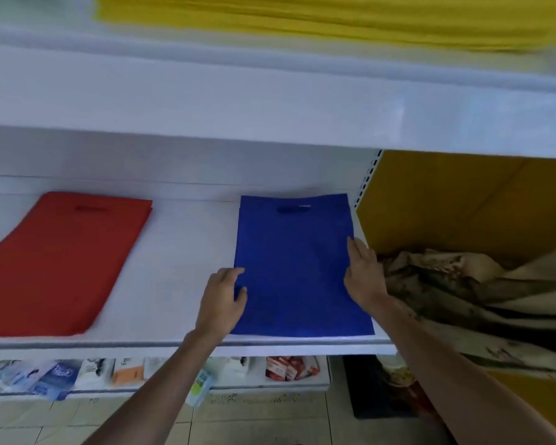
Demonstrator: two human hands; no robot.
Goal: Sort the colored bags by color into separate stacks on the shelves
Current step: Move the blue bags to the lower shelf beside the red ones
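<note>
A flat blue bag (297, 268) lies on the white middle shelf (180, 261), its handle cut-out at the far end. My left hand (220, 303) touches the bag's left edge, thumb lying on the blue fabric. My right hand (363, 274) rests with straight fingers along the bag's right edge. A red stack of bags (58, 264) lies at the left of the same shelf. On the shelf above sits a yellow stack of bags (331, 20), blurred.
A yellow side panel (463, 203) stands right of the shelf, with crumpled brownish cloth (469, 290) below it. Under the middle shelf, a lower shelf holds several small packets (61, 377) and red packs (289, 367). Tiled floor (270, 425) lies beneath.
</note>
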